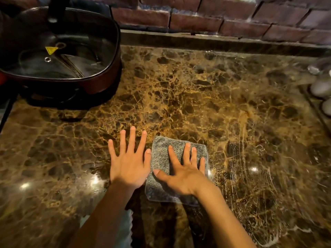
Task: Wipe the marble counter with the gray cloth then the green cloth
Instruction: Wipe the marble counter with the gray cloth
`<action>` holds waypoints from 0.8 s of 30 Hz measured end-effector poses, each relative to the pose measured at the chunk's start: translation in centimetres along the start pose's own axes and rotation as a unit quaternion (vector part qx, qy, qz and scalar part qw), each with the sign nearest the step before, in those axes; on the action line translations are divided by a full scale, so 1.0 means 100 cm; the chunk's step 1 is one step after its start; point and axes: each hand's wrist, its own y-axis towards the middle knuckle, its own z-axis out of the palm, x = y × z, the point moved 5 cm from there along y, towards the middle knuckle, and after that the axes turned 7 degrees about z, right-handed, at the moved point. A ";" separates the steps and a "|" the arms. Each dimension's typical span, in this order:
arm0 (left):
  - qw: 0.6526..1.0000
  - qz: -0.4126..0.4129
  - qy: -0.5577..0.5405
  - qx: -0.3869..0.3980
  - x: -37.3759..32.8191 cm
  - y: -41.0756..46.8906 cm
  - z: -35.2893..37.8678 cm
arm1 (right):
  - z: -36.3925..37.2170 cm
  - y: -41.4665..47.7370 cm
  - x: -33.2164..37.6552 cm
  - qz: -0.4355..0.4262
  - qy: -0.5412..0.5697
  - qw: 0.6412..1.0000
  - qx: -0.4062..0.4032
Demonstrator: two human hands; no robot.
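A folded gray cloth lies flat on the brown marble counter near its front middle. My right hand presses down on top of the cloth, palm flat and fingers spread. My left hand rests flat on the bare counter just left of the cloth, fingers spread, its thumb touching the cloth's left edge. Wet streaks show on the marble to the right of the cloth. No green cloth is in view.
A dark electric pot with a glass lid stands at the back left. A brick wall runs along the back. At the right edge a tray holds pale rounded objects. The counter's left edge drops off.
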 end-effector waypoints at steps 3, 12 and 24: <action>1.000 0.005 0.009 -0.007 -0.001 0.000 0.001 | 0.005 0.003 0.007 0.001 0.035 0.998 -0.044; 0.995 0.037 0.042 -0.084 -0.001 -0.007 -0.005 | 0.015 0.023 0.004 0.000 0.033 0.964 -0.263; 0.992 0.050 0.062 -0.103 -0.005 -0.003 -0.002 | -0.158 0.169 0.010 -0.017 0.020 0.940 -0.339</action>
